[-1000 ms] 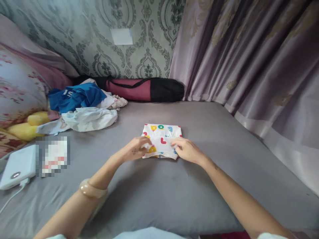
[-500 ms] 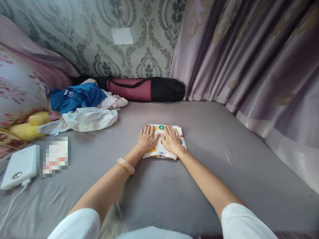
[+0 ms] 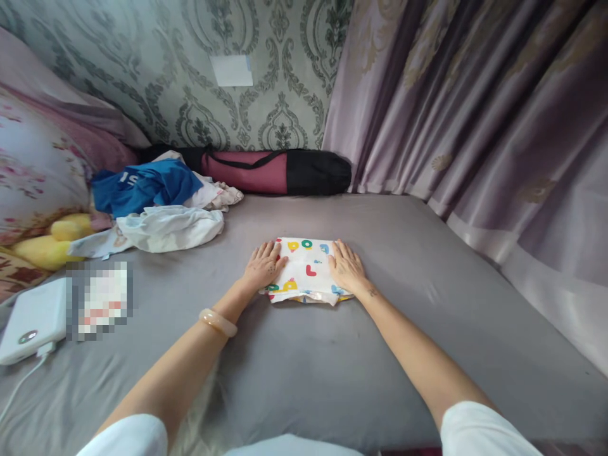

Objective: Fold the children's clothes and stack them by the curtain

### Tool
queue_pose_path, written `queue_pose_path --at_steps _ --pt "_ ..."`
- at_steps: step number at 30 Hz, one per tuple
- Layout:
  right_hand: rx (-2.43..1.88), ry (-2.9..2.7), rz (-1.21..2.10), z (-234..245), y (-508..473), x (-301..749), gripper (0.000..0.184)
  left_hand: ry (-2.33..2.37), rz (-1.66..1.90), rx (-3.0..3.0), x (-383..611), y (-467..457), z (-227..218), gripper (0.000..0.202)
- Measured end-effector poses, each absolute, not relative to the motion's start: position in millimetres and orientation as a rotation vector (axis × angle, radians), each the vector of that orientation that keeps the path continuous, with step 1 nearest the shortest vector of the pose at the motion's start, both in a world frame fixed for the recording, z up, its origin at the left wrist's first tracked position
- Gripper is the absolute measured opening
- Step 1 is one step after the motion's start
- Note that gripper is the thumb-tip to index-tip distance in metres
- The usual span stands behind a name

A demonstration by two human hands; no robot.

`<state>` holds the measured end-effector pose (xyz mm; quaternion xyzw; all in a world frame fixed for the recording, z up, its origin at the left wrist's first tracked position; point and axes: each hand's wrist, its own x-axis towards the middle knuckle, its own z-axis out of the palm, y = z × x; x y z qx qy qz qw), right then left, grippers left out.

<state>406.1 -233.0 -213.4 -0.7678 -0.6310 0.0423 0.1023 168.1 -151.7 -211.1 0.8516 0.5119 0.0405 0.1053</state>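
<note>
One gray-sheeted bed [image 3: 332,373] spread beneath the fingers [image 3: 342,251] as I watched from afar through the head camera. Patterned wallpaper [image 3: 280,76] rose far beyond the fingertips, purple curtains [image 3: 475,114] hung to their right, and a long maroon-and-black bag [image 3: 304,174] lay at the wall's foot. A blue garment [image 3: 152,187] and a white garment [image 3: 171,229] sat rumpled beyond the fingers, to their left. Between my hands lay a folded white cloth [image 3: 306,278] printed with colored letters. My left hand [image 3: 263,267] rested palm-down at its left edge, my right hand [image 3: 348,268] at its right, all fingers extended and relaxed. Well left of them was a white device [image 3: 42,316]; behind the left fingers, a pale bangle [image 3: 217,323] ringed the forearm [image 3: 178,373].
</note>
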Motion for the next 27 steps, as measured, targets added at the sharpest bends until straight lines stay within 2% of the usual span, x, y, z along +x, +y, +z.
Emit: queue_pose_path --at_steps 6,9,13,20,24,27 --pt "-2.216 -1.507 0.300 -203 -254 449 0.046 1.568 0.391 2.295 128 -153 -197 0.049" --pt "-2.193 -1.212 0.484 -197 -276 469 0.036 1.592 0.406 2.002 121 -161 -187 0.038" --pt "-2.092 -1.119 0.721 -196 -301 469 0.031 1.559 0.402 1.853 134 -170 -178 0.037" --pt "-2.062 -1.446 0.439 -184 -273 438 0.028 1.552 0.403 1.691 152 -180 -179 0.030" --pt "-1.926 -1.714 0.323 -178 -230 421 0.032 1.467 0.496 1.746 154 -188 -181 0.024" --pt "-1.818 -1.927 0.374 -176 -199 411 0.041 1.401 0.668 1.669 157 -192 -184 0.023"
